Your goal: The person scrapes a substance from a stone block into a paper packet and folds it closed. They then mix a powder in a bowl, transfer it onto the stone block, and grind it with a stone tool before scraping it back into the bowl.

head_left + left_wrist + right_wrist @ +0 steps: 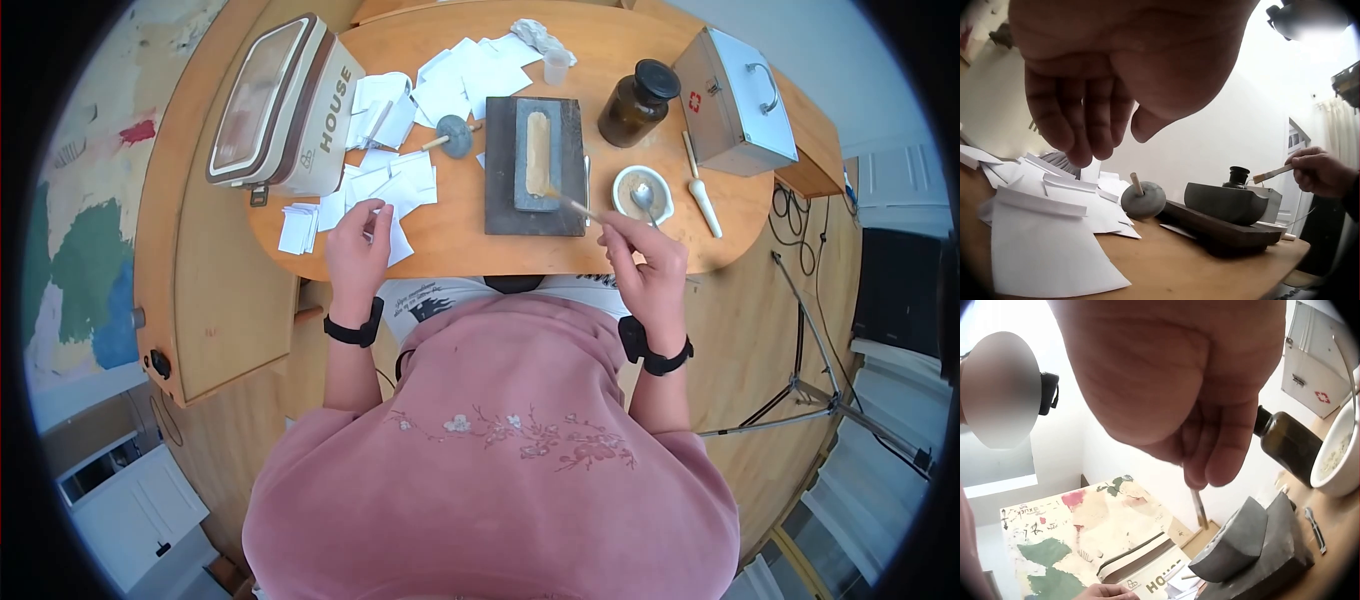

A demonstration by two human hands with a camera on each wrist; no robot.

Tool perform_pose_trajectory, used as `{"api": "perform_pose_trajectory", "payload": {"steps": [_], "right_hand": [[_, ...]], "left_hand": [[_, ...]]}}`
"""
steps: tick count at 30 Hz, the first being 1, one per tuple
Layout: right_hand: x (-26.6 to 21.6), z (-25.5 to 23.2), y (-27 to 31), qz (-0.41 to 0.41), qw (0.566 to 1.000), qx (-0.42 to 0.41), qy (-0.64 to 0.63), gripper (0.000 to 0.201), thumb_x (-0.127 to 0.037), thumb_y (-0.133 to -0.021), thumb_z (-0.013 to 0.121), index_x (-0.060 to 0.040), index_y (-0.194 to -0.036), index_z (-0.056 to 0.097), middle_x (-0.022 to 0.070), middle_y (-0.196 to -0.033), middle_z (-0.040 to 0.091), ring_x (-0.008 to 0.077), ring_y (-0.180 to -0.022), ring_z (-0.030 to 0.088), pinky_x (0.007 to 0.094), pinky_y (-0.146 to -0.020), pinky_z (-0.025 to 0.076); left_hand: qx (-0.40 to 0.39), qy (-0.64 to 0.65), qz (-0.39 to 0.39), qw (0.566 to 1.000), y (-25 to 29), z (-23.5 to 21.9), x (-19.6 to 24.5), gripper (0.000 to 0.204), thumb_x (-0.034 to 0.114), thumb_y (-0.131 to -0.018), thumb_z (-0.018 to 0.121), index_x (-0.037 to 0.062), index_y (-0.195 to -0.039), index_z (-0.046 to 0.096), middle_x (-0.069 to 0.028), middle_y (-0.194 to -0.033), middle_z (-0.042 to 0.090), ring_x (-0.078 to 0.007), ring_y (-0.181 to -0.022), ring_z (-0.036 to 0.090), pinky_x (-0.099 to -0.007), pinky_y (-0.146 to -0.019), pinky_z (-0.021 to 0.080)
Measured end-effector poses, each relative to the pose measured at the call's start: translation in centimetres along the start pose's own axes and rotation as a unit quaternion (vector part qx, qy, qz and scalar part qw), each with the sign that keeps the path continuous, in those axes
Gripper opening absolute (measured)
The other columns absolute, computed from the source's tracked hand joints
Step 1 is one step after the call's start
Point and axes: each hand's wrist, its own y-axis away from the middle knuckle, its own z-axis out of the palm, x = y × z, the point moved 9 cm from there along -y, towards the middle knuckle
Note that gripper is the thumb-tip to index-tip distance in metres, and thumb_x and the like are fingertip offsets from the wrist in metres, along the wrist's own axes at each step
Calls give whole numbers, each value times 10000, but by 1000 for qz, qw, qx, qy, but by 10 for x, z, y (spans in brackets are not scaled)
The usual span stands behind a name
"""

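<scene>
My right hand [648, 262] pinches the wooden handle of a small brush [585, 208]; its bristles are by the near end of a long grey stone trough [522, 190]. Tan powder [538, 150] lies along the trough's hollow. Under the trough is a dark board [500, 215]. In the right wrist view the brush [1199, 509] points down from the fingertips toward the trough [1235, 544]. My left hand [358, 250] hovers empty near the white paper packets [385, 185], its fingers [1099, 119] loosely bent. Beyond it lies a stone grinding wheel [455, 137] with a wooden axle.
Right of the board are a white bowl [622, 208] with a spoon, a brown jar [634, 105], a white-handled tool [704, 205] and a silver first-aid box [735, 110]. A cream case [325, 140] stands at the left. Loose papers [470, 75] and a plastic cup [556, 68] lie farther back.
</scene>
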Motion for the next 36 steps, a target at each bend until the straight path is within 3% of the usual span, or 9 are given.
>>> {"api": "perform_pose_trajectory", "payload": {"steps": [2,8,11,19,21,27,29,31,36], "right_hand": [[2,10,2,3,996,-84,-39,156,-24,-1039,755,21,-1166,831,148,-880,813,212,-757,789,311,-702,593],[12,9,-17,25,999,-23,-34,132,-15,-1038,749,17,-1140,827,134,-849,788,204,-724,743,329,-690,575],[9,11,-19,9,994,-91,-56,123,-11,-1044,744,23,-1134,821,121,-835,772,187,-736,737,326,-693,569],[11,13,-26,29,994,-91,-59,140,-13,-1057,723,30,-1152,816,112,-845,769,173,-750,723,312,-704,567],[12,18,-24,37,990,-124,-63,146,-10,-1058,719,30,-1158,817,111,-850,773,168,-758,723,311,-707,570],[23,4,-29,44,995,-66,-68,168,0,-1044,739,20,-1188,824,105,-871,784,170,-781,733,308,-713,572],[5,-9,-26,-46,998,-24,-26,197,-2,-1030,761,12,-1215,826,120,-895,792,198,-752,735,318,-685,571],[-3,-8,-11,-57,998,2,17,223,10,-1019,768,10,-1234,824,130,-907,793,218,-747,739,329,-679,578],[-10,31,40,-155,975,50,153,356,105,-938,802,50,-1291,801,166,-849,745,298,-713,715,388,-672,590]], "left_hand": [[-7,-5,-4,1000,3,2,-3,259,236,-1092,775,-7,-1178,803,-95,-824,771,-155,-697,691,-320,-665,551],[-7,-5,5,1000,8,6,2,258,239,-1086,783,-5,-1167,802,-105,-824,773,-166,-701,698,-322,-671,556],[-10,16,14,1000,10,3,10,266,281,-1080,771,16,-1093,798,-127,-806,759,-269,-715,739,-398,-665,565],[-180,-93,-36,979,21,28,-11,360,334,-1044,780,5,-911,726,-165,-811,741,-327,-727,718,-434,-658,535],[-188,-76,-31,979,23,36,-15,368,330,-1043,782,0,-900,708,-169,-807,726,-329,-725,704,-435,-658,528],[-202,5,-21,979,20,51,-21,371,304,-1043,794,-12,-905,659,-159,-785,655,-323,-701,634,-431,-664,513],[-208,17,-23,978,19,55,-18,362,295,-1044,796,-14,-920,653,-152,-785,643,-315,-695,621,-429,-667,513],[-184,43,1,982,17,57,-9,322,267,-1065,792,-17,-964,680,-104,-794,643,-201,-716,602,-358,-674,505],[-95,77,52,991,15,65,3,259,229,-1058,801,-13,-1049,709,-111,-932,683,-203,-804,627,-350,-730,524]]}}
